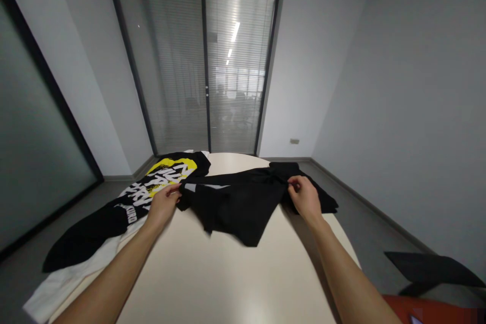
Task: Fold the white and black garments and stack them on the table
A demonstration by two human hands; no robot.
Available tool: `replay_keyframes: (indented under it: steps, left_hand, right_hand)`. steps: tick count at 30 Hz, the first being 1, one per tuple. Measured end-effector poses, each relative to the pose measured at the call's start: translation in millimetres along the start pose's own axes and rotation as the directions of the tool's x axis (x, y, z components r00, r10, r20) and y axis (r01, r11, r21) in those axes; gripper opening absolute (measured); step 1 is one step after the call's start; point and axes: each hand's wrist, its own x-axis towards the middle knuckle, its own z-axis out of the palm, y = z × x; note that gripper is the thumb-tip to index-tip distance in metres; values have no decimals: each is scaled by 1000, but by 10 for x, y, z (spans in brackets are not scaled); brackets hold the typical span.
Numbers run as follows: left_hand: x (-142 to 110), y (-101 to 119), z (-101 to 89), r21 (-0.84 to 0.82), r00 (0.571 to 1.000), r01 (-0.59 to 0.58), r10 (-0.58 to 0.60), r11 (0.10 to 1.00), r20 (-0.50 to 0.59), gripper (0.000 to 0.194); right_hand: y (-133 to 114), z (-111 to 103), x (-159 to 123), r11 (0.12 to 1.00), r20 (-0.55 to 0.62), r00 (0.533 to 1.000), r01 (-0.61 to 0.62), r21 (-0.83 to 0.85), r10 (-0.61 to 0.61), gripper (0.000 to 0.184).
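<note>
A black garment (239, 207) is stretched between my two hands over the table, its lower part hanging toward me and slightly blurred. Pale grey patches show along its upper left edge. My left hand (164, 205) pinches its left end. At the right, my right hand (304, 196) pinches the other end between thumb and fingers. Whether it is a shirt or trousers I cannot tell. Just behind my right hand lies more black cloth (322, 195); whether it belongs to the same piece is unclear.
On the table's (228, 283) left side lies a black T-shirt (94, 228) with yellow and white print, over white cloth (76, 273). A dark chair part (436, 268) and a red surface (436, 309) are at lower right. Glass doors (205, 71) with blinds stand behind.
</note>
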Motion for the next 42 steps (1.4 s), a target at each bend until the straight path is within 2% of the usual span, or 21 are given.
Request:
replay_keyframes:
  steps: [1, 3, 4, 5, 7, 9, 11, 12, 13, 15, 18, 22, 24, 26, 28, 30, 33, 36, 38, 40, 42]
  left_hand:
    - [-21, 28, 4, 29, 999, -37, 37, 999, 6, 33]
    - [-105, 132, 7, 155, 974, -224, 224, 962, 22, 32]
    - [-168, 203, 7, 230, 934, -356, 355, 906, 49, 32]
    - [-241, 278, 9, 293, 869, -492, 483, 820, 108, 32]
    - [-411, 420, 26, 313, 726, -687, 608, 656, 321, 32]
    - [-578, 516, 70, 229, 566, -794, 547, 563, 617, 38]
    - [-707, 546, 133, 168, 427, -832, 419, 528, 801, 47]
    - [-748, 540, 166, 160, 391, -838, 371, 521, 843, 46]
    - [-772, 523, 195, 164, 377, -840, 341, 517, 861, 39]
    - [-773, 474, 236, 195, 405, -829, 323, 524, 856, 22]
    - [-687, 393, 250, 273, 556, -730, 312, 626, 771, 15]
    - [-496, 283, 253, 219, 806, -462, 303, 859, 509, 22]
    - [-405, 231, 262, 130, 890, -339, 273, 932, 365, 31]
    - [-339, 185, 267, 69, 942, -224, 198, 972, 272, 39]
    - [-302, 146, 262, 47, 966, -128, 114, 991, 232, 47]
    - [-281, 111, 249, 60, 981, -54, 41, 997, 192, 50]
    - [-251, 62, 229, 86, 994, 25, -34, 996, 102, 49]
    - [-229, 36, 220, 86, 997, 65, -69, 994, 45, 47]
    - [-232, 40, 219, 52, 993, 88, -92, 995, 71, 47]
    - [-245, 60, 218, -12, 985, 98, -95, 995, 142, 48]
    - [-257, 97, 212, -52, 980, 81, -70, 995, 186, 47]
  right_hand:
    - [-42, 6, -10, 998, 54, 998, 33, 52, -36, 19]
    - [-138, 28, -46, 979, 213, 969, 84, 185, -124, 18]
    - [-181, 43, -70, 965, 298, 939, 101, 243, -174, 19]
    - [-215, 61, -97, 952, 384, 896, 115, 285, -223, 21]
    - [-248, 101, -156, 940, 550, 783, 128, 316, -292, 30]
    - [-237, 141, -210, 950, 693, 659, 116, 290, -292, 51]
    - [-203, 178, -244, 965, 771, 583, 102, 242, -256, 73]
    - [-186, 193, -252, 967, 781, 573, 109, 229, -249, 78]
    - [-173, 206, -252, 965, 773, 579, 124, 230, -259, 77]
    - [-163, 227, -239, 946, 726, 608, 175, 273, -322, 57]
    - [-191, 242, -206, 919, 631, 675, 203, 339, -382, 32]
    - [-283, 223, -177, 933, 538, 811, 25, 358, -228, 36]
    - [-334, 194, -172, 924, 488, 858, -43, 379, -160, 38]
    - [-371, 159, -178, 927, 490, 866, -98, 363, -101, 39]
    - [-382, 130, -195, 932, 560, 826, -149, 331, -67, 43]
    - [-363, 118, -219, 934, 636, 765, -146, 326, -102, 59]
    - [-313, 134, -252, 941, 656, 722, -21, 338, -220, 79]
    - [-292, 154, -252, 935, 630, 704, 151, 319, -329, 56]
    - [-300, 147, -231, 925, 613, 697, 225, 305, -372, 36]
    - [-312, 121, -195, 920, 586, 712, 245, 307, -385, 31]
    - [-308, 83, -150, 920, 548, 754, 194, 341, -362, 34]
